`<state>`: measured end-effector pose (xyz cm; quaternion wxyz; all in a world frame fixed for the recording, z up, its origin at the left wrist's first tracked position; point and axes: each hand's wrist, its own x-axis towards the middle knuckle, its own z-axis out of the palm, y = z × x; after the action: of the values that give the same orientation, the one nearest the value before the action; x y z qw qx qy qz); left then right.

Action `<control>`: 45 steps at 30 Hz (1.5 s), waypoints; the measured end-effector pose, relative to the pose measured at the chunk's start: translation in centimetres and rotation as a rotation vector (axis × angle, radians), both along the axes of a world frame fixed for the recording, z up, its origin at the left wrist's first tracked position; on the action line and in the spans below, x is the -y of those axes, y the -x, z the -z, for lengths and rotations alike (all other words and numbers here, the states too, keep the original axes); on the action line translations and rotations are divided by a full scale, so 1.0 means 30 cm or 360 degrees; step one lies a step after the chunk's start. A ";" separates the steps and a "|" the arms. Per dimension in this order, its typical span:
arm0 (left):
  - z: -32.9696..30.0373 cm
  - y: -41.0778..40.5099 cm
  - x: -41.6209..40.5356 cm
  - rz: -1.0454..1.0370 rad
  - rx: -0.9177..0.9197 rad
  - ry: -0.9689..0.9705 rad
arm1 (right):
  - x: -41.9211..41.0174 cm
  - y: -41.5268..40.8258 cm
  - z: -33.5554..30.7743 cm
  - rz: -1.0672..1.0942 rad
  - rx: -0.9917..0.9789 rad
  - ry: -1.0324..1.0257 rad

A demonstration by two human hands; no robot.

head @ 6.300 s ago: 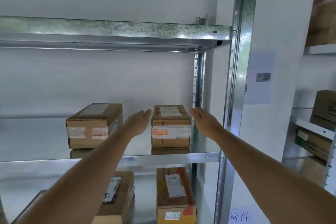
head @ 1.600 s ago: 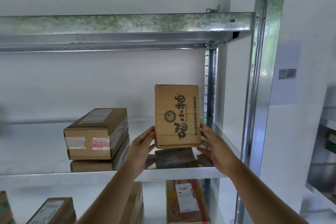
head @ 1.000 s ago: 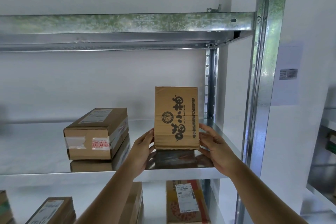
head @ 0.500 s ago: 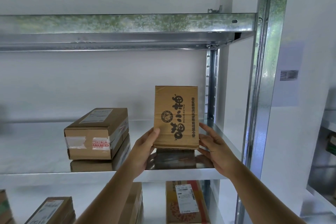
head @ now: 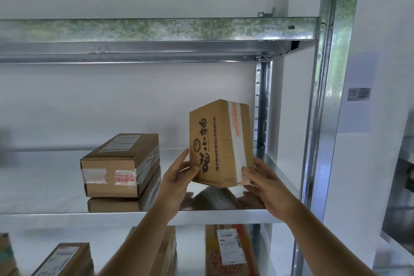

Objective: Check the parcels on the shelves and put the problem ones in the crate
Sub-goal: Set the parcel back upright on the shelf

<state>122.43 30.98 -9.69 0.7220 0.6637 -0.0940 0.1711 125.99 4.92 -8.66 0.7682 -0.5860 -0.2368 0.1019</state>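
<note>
**Above the middle shelf — a parcel held up in both hands**

Above the right end of the galvanised middle shelf [head: 67, 216], clear of its surface: a brown cardboard parcel [head: 218, 148], stood on end and tilted, lower edge lifted, dark printed characters and a round logo on the face turned to the camera, a strip of white and orange tape down the right-hand side.

At its lower left corner: the left hand [head: 177, 182], thumb curled onto the printed face, fingers [head: 182, 160] behind the left edge. At its lower right corner: the right hand [head: 266, 187], thumb on the taped strip, fingers wrapped round the far side — both gripping the box, neither loose.

Further left on the same shelf, well apart from the held one: a second parcel [head: 122, 164], lying flat, white label on top, clear and red-printed tape across the near end, mirrored in the shiny metal below.

On the shelf beneath, partly hidden by the forearms: more parcels, among them an orange-printed box [head: 230, 251] with a white barcode label, directly below the held one, and a labelled box [head: 62, 257] at lower left.

At the right: the upright steel post [head: 329, 96] of the rack, against a white wall.
</note>
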 end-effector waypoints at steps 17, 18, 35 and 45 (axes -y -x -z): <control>-0.030 0.024 0.036 0.0020 -0.0189 -0.0059 | -0.008 0.014 -0.005 0.0024 0.0141 0.0239; -0.031 0.024 0.036 0.0030 -0.0193 -0.0047 | -0.008 0.016 -0.007 0.0018 0.0151 0.0244; -0.023 0.011 0.034 0.0018 -0.0220 -0.0098 | -0.015 0.018 -0.011 0.0028 0.0135 0.0235; -0.049 0.006 0.028 0.0068 -0.0324 0.0006 | -0.045 0.020 -0.039 0.0254 0.0014 0.0350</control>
<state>122.26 30.15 -8.23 0.7325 0.6742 -0.0339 0.0875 125.38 6.27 -7.49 0.7039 -0.6842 -0.1800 0.0631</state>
